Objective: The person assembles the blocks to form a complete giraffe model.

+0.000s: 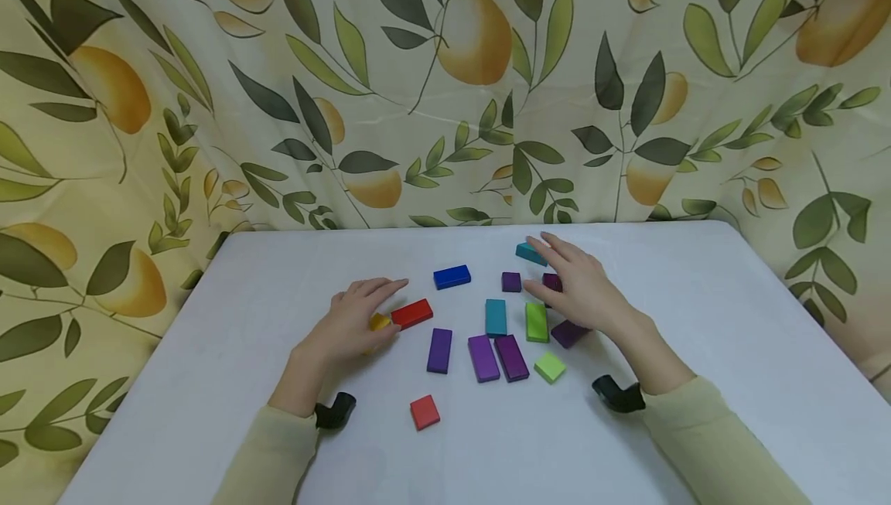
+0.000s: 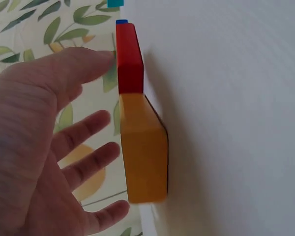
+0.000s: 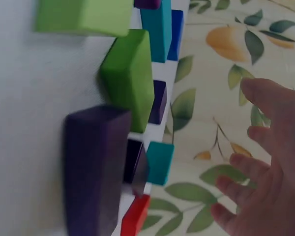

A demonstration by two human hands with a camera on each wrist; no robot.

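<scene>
The yellow block (image 1: 379, 322) lies flat on the white table (image 1: 696, 350), left of centre, end to end with the red long block (image 1: 411, 313) on its right. The left hand (image 1: 356, 321) hovers over the yellow block with fingers spread and straight, holding nothing; the left wrist view shows a gap between palm and block (image 2: 143, 147).

The right hand (image 1: 579, 288) hangs over the right part of the cluster, fingers extended and relaxed, gripping nothing. Its fingertips are near the teal block (image 1: 530, 254) at the far side, and a dark purple block (image 1: 569, 332) lies partly under the palm.

Between the hands lie a blue block (image 1: 452, 277), a teal upright-laid block (image 1: 496, 317), a green block (image 1: 537, 322) and three purple long blocks (image 1: 483, 358). A small red square (image 1: 425, 412) sits nearest the person.
</scene>
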